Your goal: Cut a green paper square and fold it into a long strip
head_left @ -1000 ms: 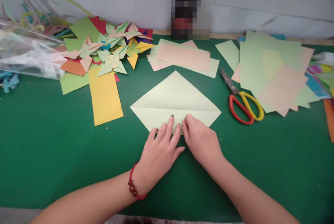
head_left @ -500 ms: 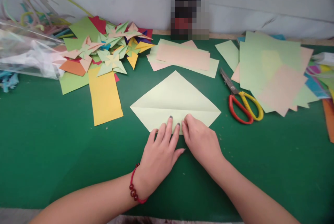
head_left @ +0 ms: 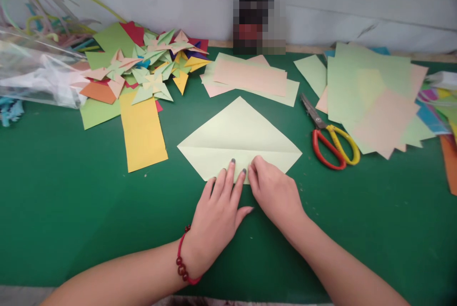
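A light green sheet of paper (head_left: 238, 125) lies turned like a diamond on the table, with a straight crease running across it. Its near edge is flat rather than pointed and is partly covered by my hands. My left hand (head_left: 218, 215), wearing a red beaded bracelet (head_left: 181, 265), is open, its spread fingers resting flat on the paper's near part. Beside it, my right hand (head_left: 274, 186) is closed, the fingers curled and pressed together on the paper's near edge. Its fingertips are partly hidden.
Scissors (head_left: 328, 137) with red and yellow handles lie to the right, before a stack of pastel paper (head_left: 364, 92). More paper sheets (head_left: 250, 77) lie behind. Folded paper pieces (head_left: 153, 68), a yellow paper rectangle (head_left: 143, 132) and a clear plastic bag (head_left: 39, 73) are at left.
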`<state>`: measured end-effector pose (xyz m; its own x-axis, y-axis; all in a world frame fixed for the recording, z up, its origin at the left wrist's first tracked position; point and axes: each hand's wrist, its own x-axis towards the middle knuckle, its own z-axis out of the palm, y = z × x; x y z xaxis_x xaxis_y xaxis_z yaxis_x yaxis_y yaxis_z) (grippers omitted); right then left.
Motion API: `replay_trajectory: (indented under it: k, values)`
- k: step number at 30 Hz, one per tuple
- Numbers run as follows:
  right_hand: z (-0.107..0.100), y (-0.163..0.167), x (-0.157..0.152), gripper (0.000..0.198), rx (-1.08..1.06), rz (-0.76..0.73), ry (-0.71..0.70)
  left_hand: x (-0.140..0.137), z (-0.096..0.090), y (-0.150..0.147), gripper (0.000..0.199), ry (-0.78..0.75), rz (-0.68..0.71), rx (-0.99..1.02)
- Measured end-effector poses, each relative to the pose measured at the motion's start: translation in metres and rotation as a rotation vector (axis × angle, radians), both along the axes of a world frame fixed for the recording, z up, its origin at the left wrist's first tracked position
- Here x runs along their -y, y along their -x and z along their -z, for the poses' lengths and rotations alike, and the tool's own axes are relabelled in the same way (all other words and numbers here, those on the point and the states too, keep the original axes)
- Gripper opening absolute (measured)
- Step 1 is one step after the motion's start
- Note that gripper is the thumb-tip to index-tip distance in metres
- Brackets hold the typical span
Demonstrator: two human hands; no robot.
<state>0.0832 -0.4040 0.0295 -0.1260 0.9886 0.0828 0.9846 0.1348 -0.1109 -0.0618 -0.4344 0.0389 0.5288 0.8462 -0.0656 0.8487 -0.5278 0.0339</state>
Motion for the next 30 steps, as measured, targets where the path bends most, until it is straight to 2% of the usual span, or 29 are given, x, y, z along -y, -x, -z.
replay_trajectory:
  k: [7, 21, 30]
  values:
    - [-0.001, 0.0, 0.0, 0.015, 0.008, -0.004, 0.008, 0.001, 0.0, 0.0, 0.058, -0.001, 0.01, 0.023]
    - [0.0, 0.001, -0.001, 0.015, 0.002, -0.001, 0.007, 0.011, -0.001, -0.001, 0.051, -0.112, 0.089, 0.001]
    - [0.0, 0.002, -0.002, 0.016, 0.01, 0.003, 0.009, 0.015, 0.0, -0.003, 0.053, -0.139, 0.071, 0.013]
